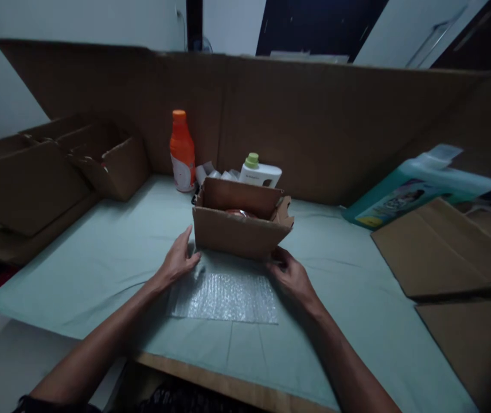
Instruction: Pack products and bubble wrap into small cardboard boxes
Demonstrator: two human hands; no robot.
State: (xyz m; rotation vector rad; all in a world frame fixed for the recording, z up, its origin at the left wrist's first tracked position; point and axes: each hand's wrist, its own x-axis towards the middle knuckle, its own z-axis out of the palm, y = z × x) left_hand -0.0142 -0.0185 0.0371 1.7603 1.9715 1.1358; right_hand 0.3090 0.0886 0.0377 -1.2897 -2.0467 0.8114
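A small open cardboard box (237, 232) stands in the middle of the table, with something reddish and shiny (241, 213) partly showing inside. In front of it a clear sheet of bubble wrap (228, 298) lies flat; its far edge runs toward the box. My left hand (179, 259) is at the box's left front corner, fingers apart and thumb pointing at the box, with nothing in it. At the lower right corner of the box, beside the bubble wrap's edge, is my right hand (292, 276). Its fingers are curled, and what they pinch is too dark to make out.
An orange bottle (182, 150) and a white bottle with a green cap (260, 172) stand behind the box. Cardboard boxes (116, 166) sit at left. A large teal jug (417, 183) leans at right near folded cardboard (439, 252). A tall cardboard panel (314, 126) borders the back.
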